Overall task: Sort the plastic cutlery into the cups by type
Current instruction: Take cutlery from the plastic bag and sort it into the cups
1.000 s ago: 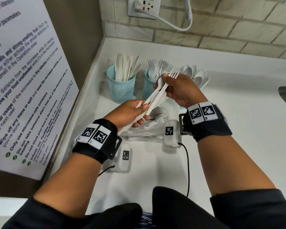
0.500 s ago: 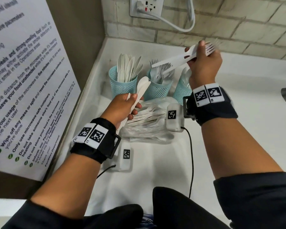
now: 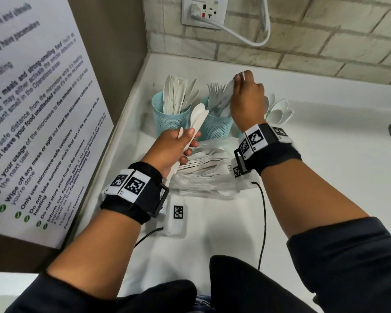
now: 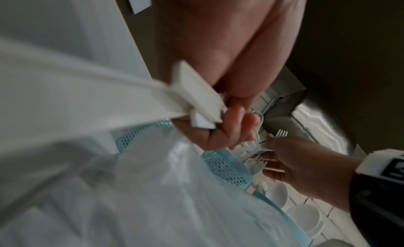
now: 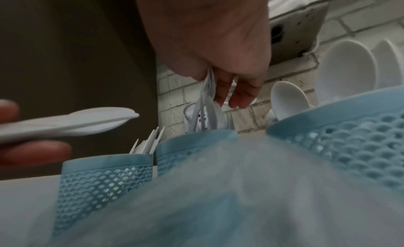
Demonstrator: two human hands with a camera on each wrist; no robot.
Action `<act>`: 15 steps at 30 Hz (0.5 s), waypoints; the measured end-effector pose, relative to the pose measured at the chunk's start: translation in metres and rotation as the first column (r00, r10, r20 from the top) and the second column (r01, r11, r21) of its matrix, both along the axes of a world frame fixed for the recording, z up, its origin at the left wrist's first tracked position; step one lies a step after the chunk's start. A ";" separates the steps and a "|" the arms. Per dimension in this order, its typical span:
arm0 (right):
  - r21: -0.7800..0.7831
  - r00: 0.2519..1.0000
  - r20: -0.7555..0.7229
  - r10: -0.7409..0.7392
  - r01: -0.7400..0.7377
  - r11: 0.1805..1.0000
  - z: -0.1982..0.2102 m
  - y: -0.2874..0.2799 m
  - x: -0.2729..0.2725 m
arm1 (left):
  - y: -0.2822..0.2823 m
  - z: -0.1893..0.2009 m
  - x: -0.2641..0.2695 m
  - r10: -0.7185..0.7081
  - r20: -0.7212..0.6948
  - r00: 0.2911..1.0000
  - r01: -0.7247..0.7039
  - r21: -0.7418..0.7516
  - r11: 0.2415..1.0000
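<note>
1. I'm looking down at a white counter (image 3: 325,177) tucked into a corner, pale brick wall (image 3: 325,30) at the far side and a brown panel on the left.
2. A printed notice (image 3: 32,109) leans on that left panel; a wall socket (image 3: 203,12) with a white cable (image 3: 246,35) plugged in sits far centre.
3. Three blue mesh cups stand in a row at the far end: the left cup (image 3: 169,123) holds knives, the middle cup (image 3: 217,127) forks, the right cup (image 5: 349,138) spoons (mostly hidden behind my wrist in the head view).
4. My right hand (image 3: 246,102) is over the middle cup, fingers curled round white forks (image 5: 207,98) with their ends down in the cup.
5. My left hand (image 3: 174,150) grips a few white pieces, a spoon (image 3: 199,114) uppermost, just near the cups.
6. A clear bag of cutlery (image 3: 208,175) lies on the counter between my wrists.
</note>
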State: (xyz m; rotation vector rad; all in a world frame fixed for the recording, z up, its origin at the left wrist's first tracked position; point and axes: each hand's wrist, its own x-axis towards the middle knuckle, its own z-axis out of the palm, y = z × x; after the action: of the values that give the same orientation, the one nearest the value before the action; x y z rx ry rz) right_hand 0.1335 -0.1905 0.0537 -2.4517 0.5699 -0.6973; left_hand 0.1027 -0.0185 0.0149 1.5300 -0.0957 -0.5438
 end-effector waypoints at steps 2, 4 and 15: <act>-0.087 0.997 -0.070 0.018 -0.024 0.996 0.003 -0.001 0.000 | -0.001 0.001 -0.001 -0.011 -0.015 1.000 0.011 -0.013 1.000; -0.148 0.994 -0.106 0.027 -0.043 0.988 0.005 -0.004 0.000 | -0.001 0.001 -0.001 -0.012 -0.033 0.999 0.011 -0.027 1.000; -0.187 0.929 -0.361 0.079 -0.155 0.970 0.010 0.003 -0.001 | -0.002 0.006 -0.002 -0.019 -0.119 0.993 0.007 -0.094 0.996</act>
State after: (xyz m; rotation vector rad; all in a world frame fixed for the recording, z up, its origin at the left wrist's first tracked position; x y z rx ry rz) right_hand 0.1326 -0.1874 0.0633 -2.8104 0.4938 -0.2794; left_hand 0.1009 -0.0202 0.0209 1.4030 -0.0378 -0.6323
